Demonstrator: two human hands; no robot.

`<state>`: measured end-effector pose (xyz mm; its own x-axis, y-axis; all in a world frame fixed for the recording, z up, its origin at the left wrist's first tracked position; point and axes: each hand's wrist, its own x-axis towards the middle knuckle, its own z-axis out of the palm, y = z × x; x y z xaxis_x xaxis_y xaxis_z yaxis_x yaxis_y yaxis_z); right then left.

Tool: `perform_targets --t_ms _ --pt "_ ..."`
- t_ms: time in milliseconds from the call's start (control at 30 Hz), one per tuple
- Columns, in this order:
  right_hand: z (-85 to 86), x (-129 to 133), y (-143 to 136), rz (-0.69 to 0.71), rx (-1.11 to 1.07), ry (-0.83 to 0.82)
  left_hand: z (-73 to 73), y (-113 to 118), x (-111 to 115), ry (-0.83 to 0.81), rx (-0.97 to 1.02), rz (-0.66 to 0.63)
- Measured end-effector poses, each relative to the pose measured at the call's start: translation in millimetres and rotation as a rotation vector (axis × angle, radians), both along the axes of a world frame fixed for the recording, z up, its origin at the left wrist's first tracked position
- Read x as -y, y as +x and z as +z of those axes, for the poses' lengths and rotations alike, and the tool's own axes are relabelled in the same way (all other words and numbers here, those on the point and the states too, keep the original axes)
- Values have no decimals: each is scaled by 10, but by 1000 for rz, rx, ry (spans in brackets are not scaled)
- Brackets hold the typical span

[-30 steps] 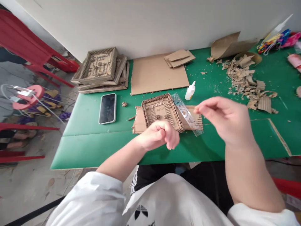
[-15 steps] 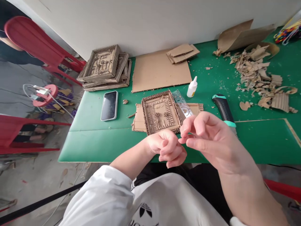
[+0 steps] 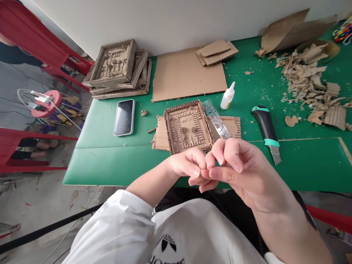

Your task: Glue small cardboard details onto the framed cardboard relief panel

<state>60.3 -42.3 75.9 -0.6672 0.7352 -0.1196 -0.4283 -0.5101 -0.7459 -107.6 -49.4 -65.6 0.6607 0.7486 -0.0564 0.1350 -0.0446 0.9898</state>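
Observation:
My left hand (image 3: 192,168) and my right hand (image 3: 236,165) meet fingertip to fingertip above the front edge of the green table. Both have curled fingers, thumbs pressed against the fingers. Whatever may be pinched between them is too small or hidden to make out. Just beyond the hands lies a cardboard frame (image 3: 188,126) with corrugated edging and small relief pieces inside, its near edge partly covered by my fingers. It rests on a flat cardboard strip (image 3: 161,134). A clear ruler (image 3: 217,119) lies against its right side.
A white glue bottle (image 3: 227,96) stands behind the ruler. To the right lies a utility knife (image 3: 266,128), blade out, near cardboard scraps (image 3: 310,73). Stacked cardboard frames (image 3: 117,68), a phone (image 3: 124,117) and a cardboard sheet (image 3: 187,75) occupy the left and back. A red chair (image 3: 35,36) stands left.
My hands have come closer together, fingertips now touching, and my left thumb has straightened onto its fingers. The view has shifted slightly; the things on the table have stayed put.

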Motion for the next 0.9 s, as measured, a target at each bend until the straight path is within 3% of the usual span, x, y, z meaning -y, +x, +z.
perform_targets --t_ms 133,267,367,633,900 --pt "-25 2 10 7 -26 -34 271 22 -70 -208 192 -117" --pt "-32 -5 9 7 -21 -58 565 44 -102 -374 315 -139" --pt "-28 -15 4 -3 -10 -57 696 32 -134 -443 369 -187" --pt "-3 -25 -19 -50 12 21 831 11 -184 -371 426 -57" --pt "-103 -29 9 -81 50 177 805 81 -136 -431 585 -48"
